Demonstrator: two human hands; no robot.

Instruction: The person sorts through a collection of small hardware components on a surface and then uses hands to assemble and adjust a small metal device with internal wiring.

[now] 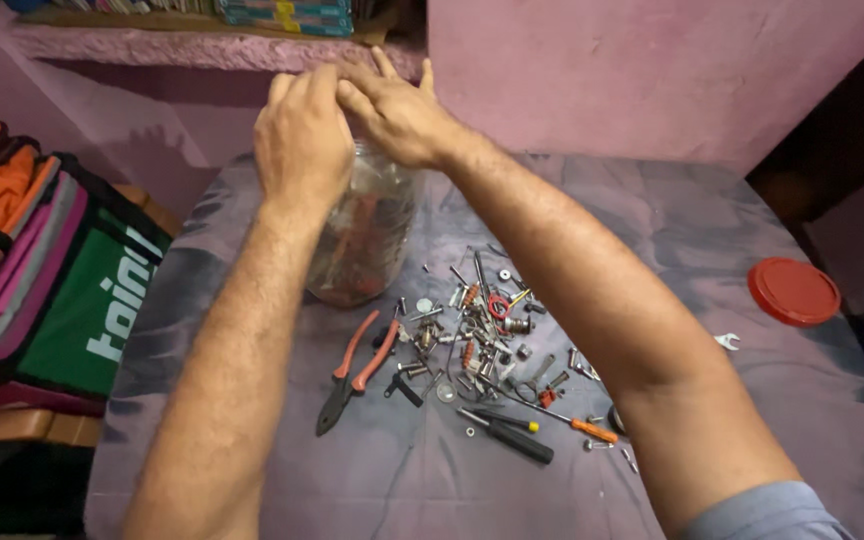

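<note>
A clear plastic jar (367, 235) with dark and red items inside stands at the far middle of the cloth-covered table (652, 220). My left hand (300, 135) is curled over the jar's top. My right hand (392, 110) rests beside it at the jar's mouth, fingers partly spread; the mouth itself is hidden by both hands. In front of the jar lies a pile of small hardware (487, 335): screws, nuts, sockets. Red-handled pliers (352, 372) lie to the pile's left, and a black-handled screwdriver (507, 437) and an orange-handled screwdriver (577, 425) lie at its near side.
A red round lid (793, 291) lies at the table's right edge, with a small wrench (727, 341) near it. A stuffed bag in orange, pink and green (32, 270) sits to the left. A pink wall and shelf (202, 45) stand behind.
</note>
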